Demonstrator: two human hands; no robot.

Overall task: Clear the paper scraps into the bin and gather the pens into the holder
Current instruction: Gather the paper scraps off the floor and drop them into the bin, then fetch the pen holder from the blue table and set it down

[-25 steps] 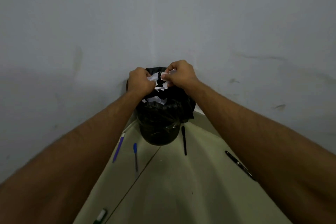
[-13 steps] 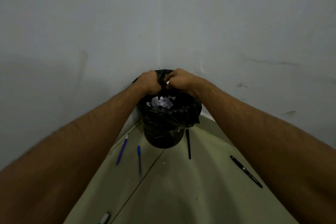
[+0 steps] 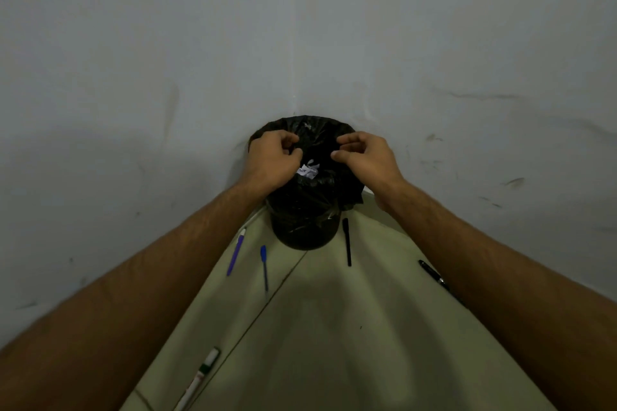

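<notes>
In the corner: the bin (image 3: 302, 227), lined with a black bag, stands on the floor (image 3: 334, 350) where two walls (image 3: 133, 60) meet.
Left hand (image 3: 272, 157): it is over the left side of the bin's mouth, with the fingers curled in. I see no paper in them.
Right hand (image 3: 365, 157): it is over the right side, fingers loosely bent, thumb apart from them, holding nothing.
Change: a second ago both hands pinched white paper together above the bin. Now they are apart and the paper is out of them.
Paper scraps (image 3: 309, 171): they lie inside the bag, white on black.
Meaning: I see no scraps on the visible floor, so I judge this half almost done.
Pens: a purple pen (image 3: 235, 252) and a blue pen (image 3: 264, 265) lie left of the bin. A black pen (image 3: 347, 243) lies just beside it on the right. A second black pen (image 3: 432, 274) lies further right, and a marker (image 3: 200, 377) lies nearest to me.
Holder: it is not in view. No pen is gathered yet, so I think that comes next.
</notes>
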